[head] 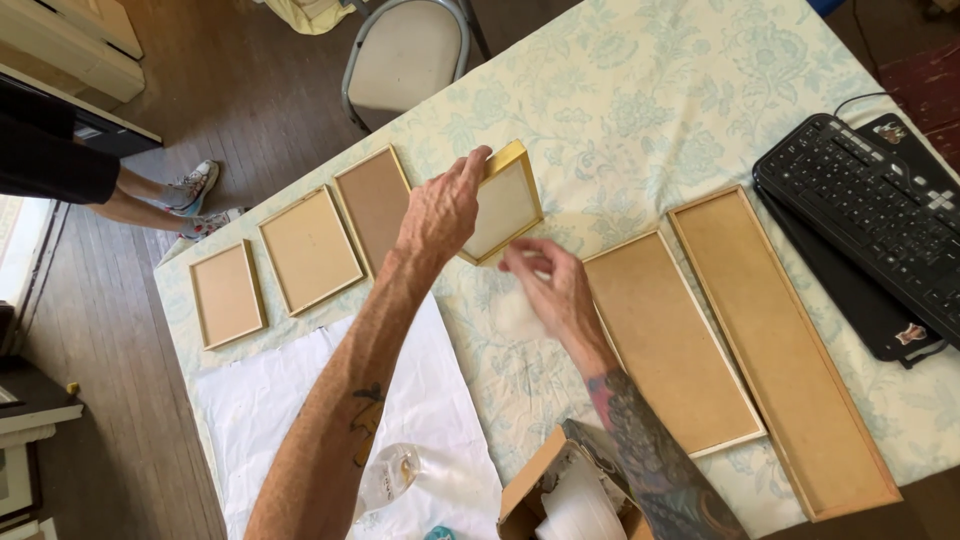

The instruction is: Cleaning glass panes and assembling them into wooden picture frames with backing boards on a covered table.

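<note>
My left hand (441, 211) grips the top left edge of a small yellow-edged picture frame (505, 202), tilting it up off the table. Just below the frame's lower corner, my right hand (548, 284) pinches a crumpled white tissue (519, 312). Three wooden frames lie face down to the left: a small one (227, 294), a middle one (310, 249) and one (372, 203) partly behind my left wrist. Two longer frames lie face down on the right, one (667, 340) near my right forearm and a longer one (780, 344) beyond it.
A floral cloth covers the table (640, 110). White paper (270, 420) and a clear bottle (386, 480) sit near the front edge, beside an open cardboard box (560, 495). A black keyboard (865, 215) lies far right. A chair (405, 55) stands behind; another person's legs (160, 200) are at left.
</note>
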